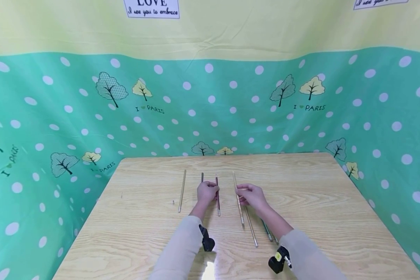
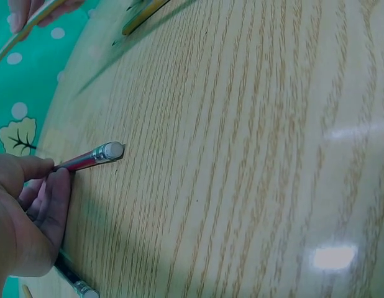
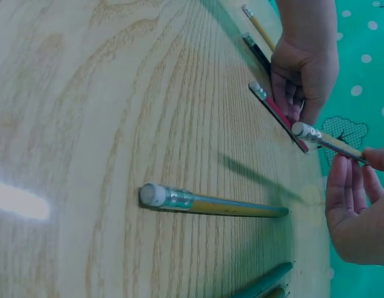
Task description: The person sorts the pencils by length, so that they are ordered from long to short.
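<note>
Pale sleeves (image 1: 176, 251) sit nearest, a black camera (image 1: 208, 243) at each wrist. Left to right on the wood table (image 1: 336, 202): a tiny light scrap (image 1: 173, 202), then the left yellow pencil (image 1: 182, 190) lying near-far, eraser end near. Next the black pencil (image 1: 202, 177), partly hidden by the left hand (image 1: 207, 192). That hand pinches the red pencil (image 1: 218, 204) between thumb and fingers, eraser (image 2: 115, 149) pointing near — on the table or just over it, can't tell. Right of a bare gap, the right hand (image 1: 252, 196) pinches the held yellow pencil (image 1: 240, 210) — raised, its shadow (image 3: 260, 177) apart from it on the wood. Under and near-right of that hand lies the loose yellow pencil (image 1: 251, 227), eraser end near. Farther right, the green pencil (image 1: 266, 229) and a last pencil (image 1: 275, 239) lie side by side, partly covered by the right forearm (image 1: 276, 221). Teal dotted cloth (image 1: 210, 105) hangs on the far side.
</note>
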Tool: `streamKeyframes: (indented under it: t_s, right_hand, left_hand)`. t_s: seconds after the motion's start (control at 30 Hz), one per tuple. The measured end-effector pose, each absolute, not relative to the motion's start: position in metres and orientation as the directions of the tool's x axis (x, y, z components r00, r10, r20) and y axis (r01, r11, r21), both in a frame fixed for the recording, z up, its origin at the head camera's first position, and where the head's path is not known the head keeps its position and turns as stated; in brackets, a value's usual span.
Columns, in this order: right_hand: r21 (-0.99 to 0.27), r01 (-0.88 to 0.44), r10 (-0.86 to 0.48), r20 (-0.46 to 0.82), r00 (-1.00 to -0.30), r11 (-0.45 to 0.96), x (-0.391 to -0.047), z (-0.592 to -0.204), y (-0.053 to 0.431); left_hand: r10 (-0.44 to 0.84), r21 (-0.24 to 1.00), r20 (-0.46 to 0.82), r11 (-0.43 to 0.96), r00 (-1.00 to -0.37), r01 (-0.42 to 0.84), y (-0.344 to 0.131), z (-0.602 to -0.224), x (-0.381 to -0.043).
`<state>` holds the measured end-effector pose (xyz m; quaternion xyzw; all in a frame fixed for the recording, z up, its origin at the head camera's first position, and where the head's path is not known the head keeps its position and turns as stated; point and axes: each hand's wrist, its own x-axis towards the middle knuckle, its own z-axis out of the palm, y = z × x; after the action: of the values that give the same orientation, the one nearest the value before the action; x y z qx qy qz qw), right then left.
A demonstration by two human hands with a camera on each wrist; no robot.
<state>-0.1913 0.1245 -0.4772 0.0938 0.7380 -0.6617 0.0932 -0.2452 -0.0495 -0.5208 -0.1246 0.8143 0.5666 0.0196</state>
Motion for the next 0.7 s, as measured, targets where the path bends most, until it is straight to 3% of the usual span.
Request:
streamKeyframes:
  t_s: [0.7]
  right_hand:
    - [-0.953, 0.281, 0.121, -0.267, -0.956, 0.110, -0.220, -0.496, 0.109]
  left_hand:
    - [-0.174, 0.929, -0.176, 0.296, -0.969, -0.222, -0.050, -0.517, -0.243]
